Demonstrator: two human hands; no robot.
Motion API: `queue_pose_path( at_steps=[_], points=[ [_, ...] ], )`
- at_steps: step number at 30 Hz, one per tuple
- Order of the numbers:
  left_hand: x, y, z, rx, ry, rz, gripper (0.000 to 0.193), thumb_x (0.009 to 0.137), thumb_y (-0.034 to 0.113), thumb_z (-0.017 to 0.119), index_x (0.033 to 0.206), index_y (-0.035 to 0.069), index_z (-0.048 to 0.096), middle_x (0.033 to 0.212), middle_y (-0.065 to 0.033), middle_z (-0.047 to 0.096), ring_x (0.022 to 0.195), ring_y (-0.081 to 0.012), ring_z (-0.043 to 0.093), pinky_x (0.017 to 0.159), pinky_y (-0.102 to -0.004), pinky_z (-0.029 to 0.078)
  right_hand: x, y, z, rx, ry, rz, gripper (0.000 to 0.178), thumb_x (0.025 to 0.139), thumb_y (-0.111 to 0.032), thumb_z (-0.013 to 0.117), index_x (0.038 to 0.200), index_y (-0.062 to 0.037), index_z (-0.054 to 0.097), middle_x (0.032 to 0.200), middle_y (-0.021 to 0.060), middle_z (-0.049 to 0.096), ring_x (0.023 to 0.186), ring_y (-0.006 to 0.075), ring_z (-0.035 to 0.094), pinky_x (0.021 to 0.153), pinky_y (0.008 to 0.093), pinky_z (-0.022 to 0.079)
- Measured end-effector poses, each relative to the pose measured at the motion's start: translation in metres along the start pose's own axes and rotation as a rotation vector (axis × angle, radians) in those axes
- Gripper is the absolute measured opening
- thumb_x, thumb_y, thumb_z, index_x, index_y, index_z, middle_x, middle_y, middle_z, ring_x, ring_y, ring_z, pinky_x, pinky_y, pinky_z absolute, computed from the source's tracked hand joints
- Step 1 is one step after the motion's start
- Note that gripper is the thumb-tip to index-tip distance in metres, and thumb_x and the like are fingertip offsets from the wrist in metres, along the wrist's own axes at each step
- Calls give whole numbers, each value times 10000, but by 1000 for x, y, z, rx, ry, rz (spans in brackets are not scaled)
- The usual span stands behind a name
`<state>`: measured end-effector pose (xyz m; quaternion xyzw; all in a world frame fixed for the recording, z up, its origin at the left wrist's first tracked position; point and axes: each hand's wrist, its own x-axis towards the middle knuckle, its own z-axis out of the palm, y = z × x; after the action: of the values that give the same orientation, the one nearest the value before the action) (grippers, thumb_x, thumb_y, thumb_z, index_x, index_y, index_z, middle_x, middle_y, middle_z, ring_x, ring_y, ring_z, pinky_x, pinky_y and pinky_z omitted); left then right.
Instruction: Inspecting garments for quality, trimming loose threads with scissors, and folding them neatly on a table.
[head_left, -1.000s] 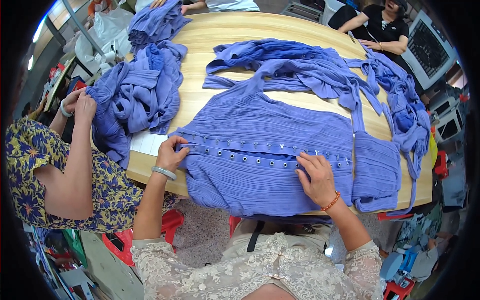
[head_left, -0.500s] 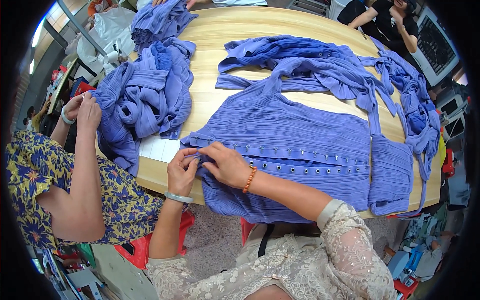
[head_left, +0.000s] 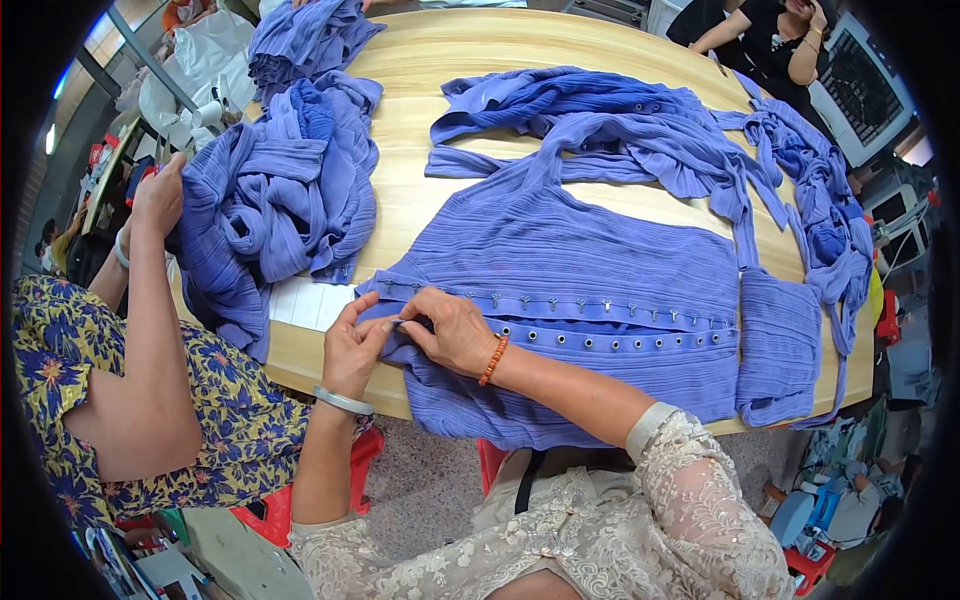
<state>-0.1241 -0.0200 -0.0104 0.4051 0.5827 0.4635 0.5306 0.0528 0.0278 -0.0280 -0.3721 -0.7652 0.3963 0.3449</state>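
A blue-purple ribbed garment point(head_left: 600, 255) lies on the table in front of me, its front opening running left to right. Small metal hooks line the upper edge point(head_left: 540, 301) of that opening, and round metal eyelets line the lower edge point(head_left: 572, 341). At the garment's left end, my left hand point(head_left: 350, 350) is closed, pinching the edge between thumb and fingers. My right hand point(head_left: 452, 328) meets it there, also closed on the garment edge with bent fingers. Fingertips hide the exact spot they hold.
More purple garments lie heaped at the left point(head_left: 290, 180), across the far side point(head_left: 590, 110) and along the right point(head_left: 825, 200) of the wooden table point(head_left: 410, 110). A co-worker in a floral dress point(head_left: 190, 420) sits close on my left, handling the left heap. Another person point(head_left: 770, 50) sits far right.
My fingertips have drawn closer together at the garment's edge. The co-worker's hands at left have risen slightly with the cloth. The whole view has shifted a little.
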Motion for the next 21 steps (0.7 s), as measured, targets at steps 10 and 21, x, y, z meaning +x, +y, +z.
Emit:
queue_pose_path(
  at_steps=[10, 21],
  points=[
    [66, 22, -7, 54, -17, -365, 284, 885, 205, 670, 1087, 50, 545, 743, -29, 613, 520, -70, 556, 455, -205, 443, -3, 3, 2, -51, -54, -55, 154, 831, -137, 653, 930, -35, 593, 862, 132, 621, 766, 306, 643, 671, 385, 511],
    [63, 11, 7, 377, 16, -21, 177, 803, 158, 726, 778, 7, 637, 647, -12, 593, 530, -68, 520, 449, -218, 403, -1, 1, -3, 22, -52, 27, 154, 837, -144, 631, 936, -31, 595, 865, 155, 644, 787, 334, 642, 694, 411, 505]
  ],
)
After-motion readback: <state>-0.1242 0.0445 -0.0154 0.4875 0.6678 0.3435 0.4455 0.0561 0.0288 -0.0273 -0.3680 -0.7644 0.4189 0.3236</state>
